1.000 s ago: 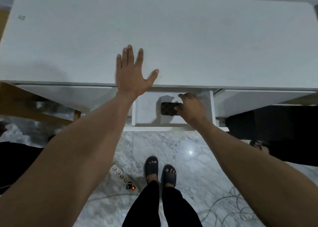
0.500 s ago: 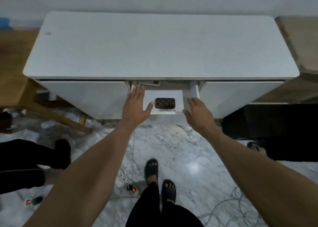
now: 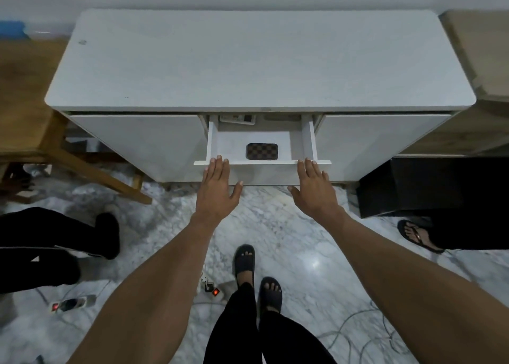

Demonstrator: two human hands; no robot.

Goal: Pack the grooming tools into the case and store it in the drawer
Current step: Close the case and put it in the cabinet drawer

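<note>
A small brown checkered case [image 3: 261, 151] lies flat in the pulled-out middle drawer [image 3: 314, 143] of a white cabinet [image 3: 248, 60]. My left hand [image 3: 217, 190] is flat against the drawer's front panel at its left end, fingertips at the top edge. My right hand [image 3: 314, 190] is flat against the same panel at its right end. Both hands have fingers extended and hold nothing. No grooming tools are visible outside the case.
Papers or cards [image 3: 237, 119] lie at the drawer's back. A wooden table leg [image 3: 91, 168] stands left, a dark box [image 3: 429, 187] right. Two other people's legs [image 3: 55, 242] and a sandalled foot [image 3: 416, 237] flank me. Power strips [image 3: 74, 303] and cables lie on the marble floor.
My right hand left the case in the drawer and drew back. Both hands went from the cabinet top and drawer inside to the drawer's front panel. The view has pulled back from the cabinet.
</note>
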